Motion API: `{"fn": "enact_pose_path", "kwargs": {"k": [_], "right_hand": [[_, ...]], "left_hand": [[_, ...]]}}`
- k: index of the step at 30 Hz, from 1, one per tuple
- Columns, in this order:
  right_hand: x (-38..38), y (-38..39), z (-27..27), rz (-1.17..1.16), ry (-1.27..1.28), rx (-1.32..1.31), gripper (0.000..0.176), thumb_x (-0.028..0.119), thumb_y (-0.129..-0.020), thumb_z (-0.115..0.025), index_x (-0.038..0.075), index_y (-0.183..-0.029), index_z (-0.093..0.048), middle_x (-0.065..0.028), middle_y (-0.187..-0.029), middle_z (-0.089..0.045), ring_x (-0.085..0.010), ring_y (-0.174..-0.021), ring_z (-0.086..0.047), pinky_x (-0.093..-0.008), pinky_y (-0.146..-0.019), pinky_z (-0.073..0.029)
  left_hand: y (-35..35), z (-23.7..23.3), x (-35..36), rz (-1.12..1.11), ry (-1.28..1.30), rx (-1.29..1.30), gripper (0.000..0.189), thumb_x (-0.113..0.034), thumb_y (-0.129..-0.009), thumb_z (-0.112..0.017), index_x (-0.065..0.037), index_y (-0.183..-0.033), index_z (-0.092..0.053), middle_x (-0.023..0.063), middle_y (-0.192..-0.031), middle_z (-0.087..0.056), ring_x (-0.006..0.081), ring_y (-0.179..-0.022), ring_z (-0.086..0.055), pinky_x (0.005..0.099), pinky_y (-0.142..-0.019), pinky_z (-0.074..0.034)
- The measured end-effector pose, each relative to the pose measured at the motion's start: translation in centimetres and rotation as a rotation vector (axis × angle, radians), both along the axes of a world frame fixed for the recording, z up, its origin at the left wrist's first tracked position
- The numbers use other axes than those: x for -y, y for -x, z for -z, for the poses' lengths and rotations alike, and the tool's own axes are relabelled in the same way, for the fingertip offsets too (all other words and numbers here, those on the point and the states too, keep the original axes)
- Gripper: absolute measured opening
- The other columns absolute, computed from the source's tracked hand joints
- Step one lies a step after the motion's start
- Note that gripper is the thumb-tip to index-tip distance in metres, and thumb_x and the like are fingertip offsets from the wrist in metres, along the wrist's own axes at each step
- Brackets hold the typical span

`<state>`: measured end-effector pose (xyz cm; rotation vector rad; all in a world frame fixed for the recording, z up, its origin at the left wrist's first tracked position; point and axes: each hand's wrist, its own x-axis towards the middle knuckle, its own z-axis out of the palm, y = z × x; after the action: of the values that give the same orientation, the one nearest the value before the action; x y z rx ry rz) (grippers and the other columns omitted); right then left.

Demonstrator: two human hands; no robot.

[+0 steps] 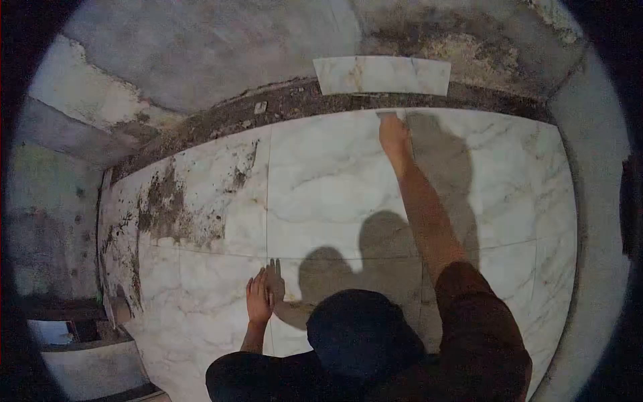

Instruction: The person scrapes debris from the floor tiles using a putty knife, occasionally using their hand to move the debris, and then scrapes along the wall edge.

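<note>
My right hand (394,136) reaches far forward and is closed on a small flat grey blade (386,115). The blade meets the far edge of the pale marbled tiles (328,181), close to a seam; its handle is hidden in my fist. Nearer to me, my left hand (259,298) lies on the tiles with fingers stretched out, just below a cross seam, and holds nothing. Beyond the right hand, a cut strip of the same marbled tile (383,75) leans against the wall.
Dark dirt is smeared over the tiles at left (164,197). A rubble-filled gap (268,107) runs along the bare, stained wall (234,47). At right stands a plain wall (593,201). A dark rounded cloth-covered shape (365,335) is low in the middle.
</note>
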<state>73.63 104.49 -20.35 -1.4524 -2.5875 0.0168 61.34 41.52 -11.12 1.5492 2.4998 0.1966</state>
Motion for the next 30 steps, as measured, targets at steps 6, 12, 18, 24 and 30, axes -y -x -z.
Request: {"fn": "enact_pose_path", "kwargs": {"k": [6, 12, 18, 24, 30], "right_hand": [[-2.3, 0.7, -1.1, 0.131, 0.000, -0.100, 0.013, 0.011, -0.087, -0.063, 0.003, -0.086, -0.074, -0.0142, -0.086, -0.073, -0.0307, -0.079, -0.072, -0.0471, -0.066, -0.057], [1.1, -0.2, -2.7, 0.013, -0.245, -0.134, 0.016, 0.015, -0.090, -0.060, 0.004, -0.089, -0.071, -0.0144, -0.092, -0.071, -0.0330, -0.085, -0.071, -0.0462, -0.068, -0.056], [0.0, -0.6, -2.6, 0.031, -0.040, -0.267, 0.018, 0.018, -0.093, -0.054, 0.005, -0.094, -0.067, -0.0166, -0.096, -0.069, -0.0357, -0.088, -0.070, -0.0488, -0.074, -0.055], [18.3, -13.7, -6.6, -0.023, -0.027, -0.190, 0.028, 0.024, -0.099, -0.054, 0.001, -0.115, -0.061, -0.0161, -0.072, -0.061, -0.0275, -0.060, -0.057, -0.0453, -0.061, -0.049], [20.1, -11.6, -5.5, 0.017, 0.213, -0.592, 0.022, 0.012, -0.096, -0.052, -0.004, -0.099, -0.066, -0.0148, -0.070, -0.062, -0.0242, -0.066, -0.063, -0.0412, -0.060, -0.048]], "left_hand": [[0.1, 0.3, -0.6, -0.032, -0.092, -0.012, 0.062, -0.007, -0.088, -0.054, -0.004, -0.147, -0.037, 0.0155, -0.149, -0.043, 0.0327, -0.136, -0.042, 0.0525, -0.116, -0.026], [-0.4, 0.0, -0.1, -0.044, -0.115, -0.031, 0.059, -0.010, -0.090, -0.052, -0.005, -0.147, -0.037, 0.0170, -0.147, -0.044, 0.0326, -0.135, -0.043, 0.0515, -0.116, -0.027], [-0.2, -0.4, 0.2, -0.064, -0.082, -0.034, 0.054, -0.017, -0.097, -0.049, -0.006, -0.149, -0.036, 0.0173, -0.148, -0.045, 0.0363, -0.133, -0.045, 0.0534, -0.114, -0.028], [-0.2, 0.1, -0.3, -0.045, -0.093, -0.051, 0.064, -0.008, -0.087, -0.054, -0.003, -0.148, -0.035, 0.0166, -0.150, -0.041, 0.0344, -0.136, -0.042, 0.0516, -0.115, -0.028], [0.1, 0.9, -1.2, 0.027, -0.060, -0.027, 0.062, -0.011, -0.089, -0.054, -0.003, -0.148, -0.035, 0.0164, -0.152, -0.040, 0.0342, -0.136, -0.040, 0.0518, -0.115, -0.027]]}}
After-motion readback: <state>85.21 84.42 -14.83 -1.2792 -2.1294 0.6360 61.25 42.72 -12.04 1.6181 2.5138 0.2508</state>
